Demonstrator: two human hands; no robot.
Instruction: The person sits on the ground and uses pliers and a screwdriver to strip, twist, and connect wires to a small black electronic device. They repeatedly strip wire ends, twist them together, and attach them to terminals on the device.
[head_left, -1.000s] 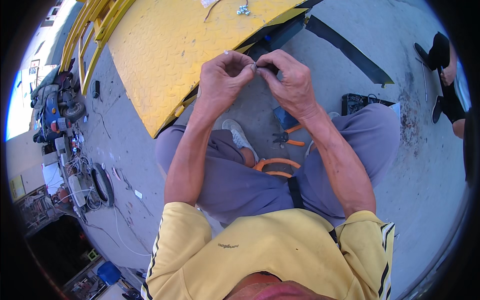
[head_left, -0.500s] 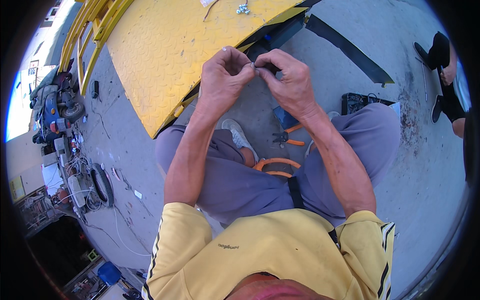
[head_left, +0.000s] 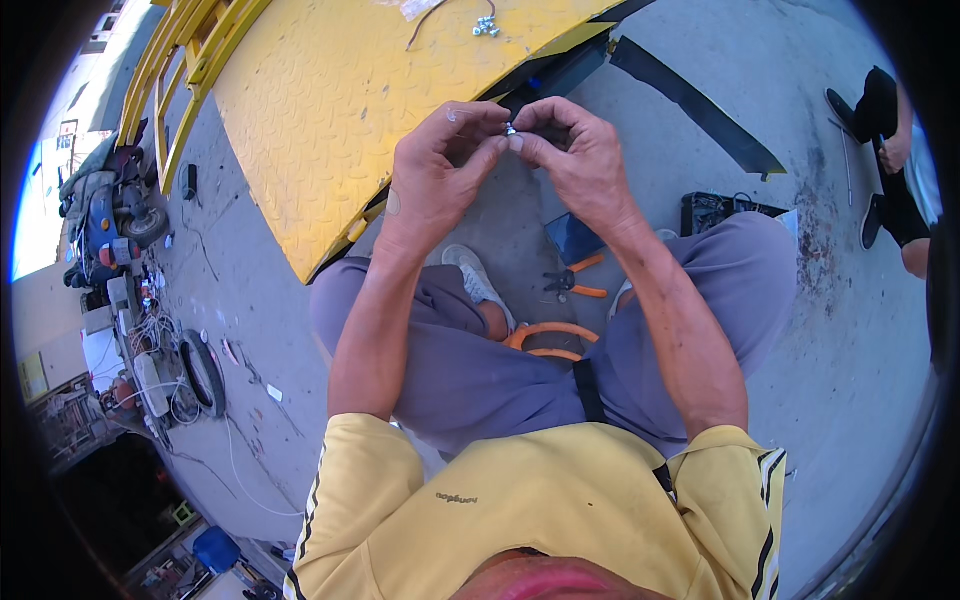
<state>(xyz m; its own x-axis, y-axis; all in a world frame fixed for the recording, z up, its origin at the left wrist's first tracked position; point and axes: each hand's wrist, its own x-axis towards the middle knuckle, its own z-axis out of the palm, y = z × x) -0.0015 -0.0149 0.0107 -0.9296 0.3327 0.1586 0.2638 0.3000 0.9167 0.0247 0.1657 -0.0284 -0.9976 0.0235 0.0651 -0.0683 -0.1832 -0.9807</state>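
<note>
A small shiny metal bolt (head_left: 511, 130) sits at the meeting fingertips of my two hands, partly covered by them. My left hand (head_left: 437, 165) pinches it between thumb and fingers, and my right hand (head_left: 580, 160) pinches from the other side. Both are raised just off the edge of the yellow patterned metal plate (head_left: 330, 110). On that plate lies a little heap of similar silver bolts (head_left: 486, 27), beside a thin brown wire (head_left: 424, 24) and a scrap of clear plastic (head_left: 415, 8).
Orange-handled pliers (head_left: 575, 283), another orange-handled tool (head_left: 550, 330) and a dark flat box (head_left: 572, 238) lie between my legs. A black strip (head_left: 695, 100) and a black crate (head_left: 725, 205) are on the right floor. A person (head_left: 895, 155) is at far right; a motorbike (head_left: 105, 225) stands left.
My fingertips have shifted slightly, and the silver bolt between them shows more now. My left hand has turned a little and sits a bit further left.
</note>
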